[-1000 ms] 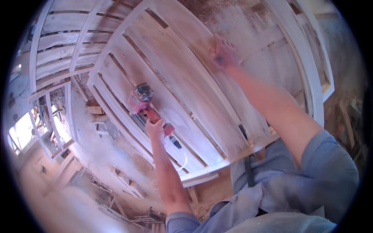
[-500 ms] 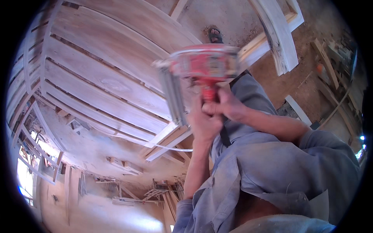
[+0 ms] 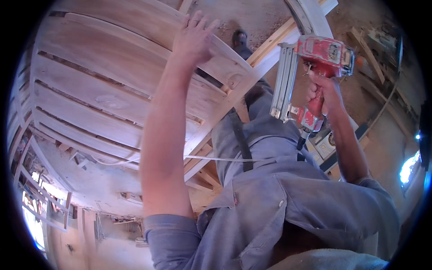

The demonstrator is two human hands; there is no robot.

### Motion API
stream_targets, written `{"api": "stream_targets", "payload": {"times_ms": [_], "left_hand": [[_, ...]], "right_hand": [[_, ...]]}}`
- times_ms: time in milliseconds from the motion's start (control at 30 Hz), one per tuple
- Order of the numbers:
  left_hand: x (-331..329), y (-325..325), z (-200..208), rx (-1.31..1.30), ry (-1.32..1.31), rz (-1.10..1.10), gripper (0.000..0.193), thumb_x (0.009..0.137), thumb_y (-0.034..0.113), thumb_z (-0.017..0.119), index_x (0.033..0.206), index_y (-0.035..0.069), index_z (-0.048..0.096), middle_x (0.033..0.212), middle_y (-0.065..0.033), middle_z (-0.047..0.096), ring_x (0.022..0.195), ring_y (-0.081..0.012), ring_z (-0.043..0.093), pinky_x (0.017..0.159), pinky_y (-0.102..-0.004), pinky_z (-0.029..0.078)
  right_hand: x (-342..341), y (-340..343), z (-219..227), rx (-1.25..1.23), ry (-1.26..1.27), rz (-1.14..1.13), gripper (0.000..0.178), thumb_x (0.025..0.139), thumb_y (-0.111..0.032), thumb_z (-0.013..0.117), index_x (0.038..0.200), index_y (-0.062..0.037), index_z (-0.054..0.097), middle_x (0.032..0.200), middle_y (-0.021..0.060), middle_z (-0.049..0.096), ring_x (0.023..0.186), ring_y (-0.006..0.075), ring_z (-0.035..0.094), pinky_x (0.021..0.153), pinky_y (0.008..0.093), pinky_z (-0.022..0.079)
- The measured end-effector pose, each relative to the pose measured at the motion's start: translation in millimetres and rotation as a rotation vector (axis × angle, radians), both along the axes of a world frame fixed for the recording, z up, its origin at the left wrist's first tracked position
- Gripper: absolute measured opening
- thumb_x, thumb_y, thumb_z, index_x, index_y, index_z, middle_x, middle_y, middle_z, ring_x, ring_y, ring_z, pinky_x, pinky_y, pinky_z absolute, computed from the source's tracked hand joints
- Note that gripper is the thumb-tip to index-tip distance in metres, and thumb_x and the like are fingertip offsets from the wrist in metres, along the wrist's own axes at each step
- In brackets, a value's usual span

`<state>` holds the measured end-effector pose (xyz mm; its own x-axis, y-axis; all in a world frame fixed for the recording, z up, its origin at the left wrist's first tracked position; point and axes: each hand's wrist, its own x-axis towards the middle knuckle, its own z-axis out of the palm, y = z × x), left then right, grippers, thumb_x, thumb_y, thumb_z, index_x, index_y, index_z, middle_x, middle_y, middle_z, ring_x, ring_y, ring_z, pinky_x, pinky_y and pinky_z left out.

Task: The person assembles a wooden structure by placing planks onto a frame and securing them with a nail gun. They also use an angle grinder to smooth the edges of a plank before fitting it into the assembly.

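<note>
A red nail gun (image 3: 326, 50) with a grey metal magazine (image 3: 284, 83) is held up at the right, its handle wrapped by my right hand (image 3: 327, 93). An air hose fitting (image 3: 303, 140) sticks out below the handle. Far out to the left, my left hand (image 3: 193, 39) holds nothing; its fingers are stretched out at a pale wooden slat (image 3: 227, 56). Whether the palm presses on the wood cannot be told. Several wide slats lie side by side in a large wooden frame (image 3: 216, 112), with narrow gaps between them.
A thin pale hose (image 3: 211, 158) runs across in front of my body. At the upper right, curved white wooden pieces (image 3: 315, 18) stand beside the frame. Loose boards (image 3: 371, 56) lie on the dusty floor to the right. A foot (image 3: 239, 37) shows beyond the frame.
My left hand has left the nail gun and reached left and away to the slats. My right hand has carried the nail gun to the right.
</note>
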<state>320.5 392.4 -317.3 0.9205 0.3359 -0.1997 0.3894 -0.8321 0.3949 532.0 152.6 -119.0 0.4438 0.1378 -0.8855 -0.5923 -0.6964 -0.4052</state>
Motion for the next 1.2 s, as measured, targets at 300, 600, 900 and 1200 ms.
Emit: {"api": "stream_targets", "payload": {"times_ms": [300,600,900,1200], "left_hand": [[1.0,3.3,-9.9,-0.026,0.232,-0.101,0.091,0.061,0.034,0.083,0.142,0.013,0.047,0.143,-0.0084,0.047,0.147,-0.0273,0.025,0.125,-0.0473,0.006],[-0.4,-1.4,-7.7,-0.045,0.226,-0.068,0.092,0.061,0.036,0.083,0.142,0.011,0.047,0.143,-0.0092,0.045,0.147,-0.0288,0.023,0.126,-0.0478,0.005],[-0.8,-5.1,-7.5,-0.044,0.239,-0.08,0.091,0.063,0.036,0.081,0.143,0.011,0.046,0.145,-0.0091,0.043,0.148,-0.0283,0.02,0.126,-0.0463,0.004],[-4.1,-2.0,-10.4,-0.044,0.181,-0.06,0.09,0.061,0.034,0.081,0.141,0.012,0.048,0.139,-0.0088,0.047,0.147,-0.0278,0.023,0.126,-0.0452,0.004]], "right_hand": [[-39.2,-14.8,-30.9,-0.133,-0.097,0.53,0.028,0.082,-0.015,0.079,0.101,-0.0005,0.064,0.064,0.0016,0.059,0.046,0.008,0.054,0.042,0.0265,0.043],[-54.8,-40.6,-58.8,-0.085,-0.073,0.621,0.038,0.082,-0.016,0.08,0.112,-0.0015,0.061,0.073,0.0016,0.062,0.051,0.0081,0.054,0.045,0.0264,0.045],[-65.0,-72.2,-78.8,0.145,-0.355,0.938,0.025,0.084,-0.02,0.073,0.102,-0.0045,0.064,0.068,0.0004,0.059,0.055,0.0091,0.053,0.049,0.03,0.043],[-74.0,-82.3,-49.7,0.013,-0.218,0.941,0.049,0.081,-0.012,0.071,0.127,-0.0045,0.058,0.126,0.013,0.063,0.12,0.0266,0.059,0.103,0.0373,0.044]]}}
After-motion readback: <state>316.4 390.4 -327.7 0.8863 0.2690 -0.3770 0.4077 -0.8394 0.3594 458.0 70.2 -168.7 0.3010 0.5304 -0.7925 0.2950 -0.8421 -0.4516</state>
